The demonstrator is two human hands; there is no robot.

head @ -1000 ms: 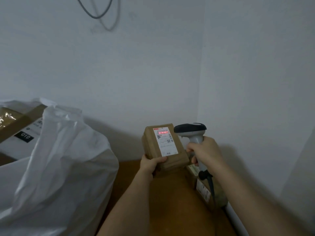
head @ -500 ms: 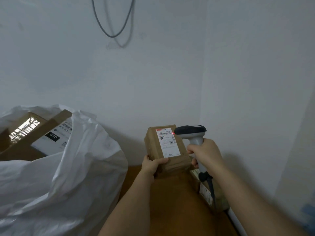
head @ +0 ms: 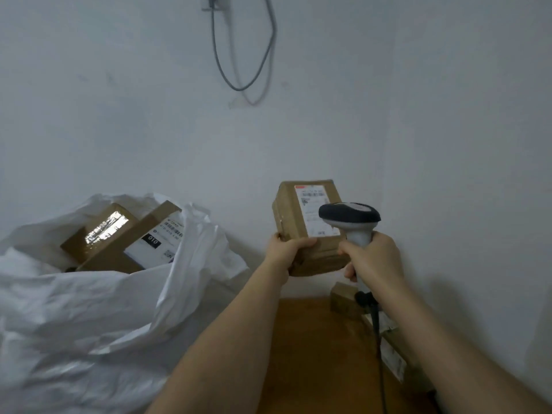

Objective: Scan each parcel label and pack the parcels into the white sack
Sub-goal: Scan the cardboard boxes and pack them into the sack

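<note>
Parcel [head: 309, 227] raised higher than before, red scan light gone | left hand [head: 288, 252] grips its lower edge | right hand [head: 372, 258] wraps scanner [head: 351, 219] handle | sack [head: 89, 309] left, two boxes inside | brown tabletop [head: 313, 354] in white-walled corner.

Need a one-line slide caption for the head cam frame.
Left hand holds a labelled parcel upright while right hand grips the scanner beside the white sack holding two boxes.
</note>
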